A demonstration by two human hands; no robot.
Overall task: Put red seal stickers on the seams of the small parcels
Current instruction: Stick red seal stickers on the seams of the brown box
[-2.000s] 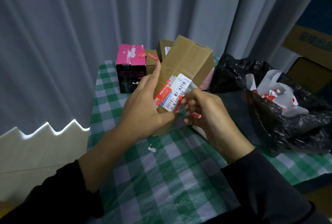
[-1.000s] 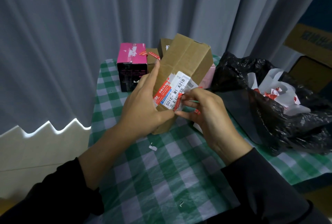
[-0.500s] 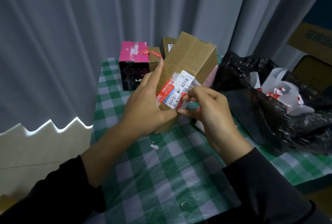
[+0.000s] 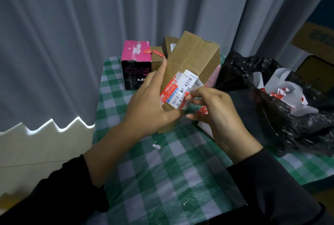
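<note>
My left hand (image 4: pixel 148 105) still grips the tilted brown parcel (image 4: pixel 191 58), thumb under its label. The red seal sticker (image 4: pixel 182 107) now sits at the label's lower corner, where my right hand (image 4: pixel 216 114) has crept up, pinching it. Green checked tablecloth (image 4: pixel 162 179) lies beneath, with a pink box (image 4: pixel 136 51) behind, a black bag (image 4: pixel 271 116) to the right and a grey curtain (image 4: pixel 72 35) beyond.

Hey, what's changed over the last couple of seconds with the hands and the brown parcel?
Little. The right hand shifted its fingertips slightly up the right edge of the shipping label, where it pinches a red seal sticker at the label's lower corner. The left hand kept its grip on the tilted brown cardboard parcel. The pink-topped box, black plastic bag and checked tablecloth stayed put.
</note>
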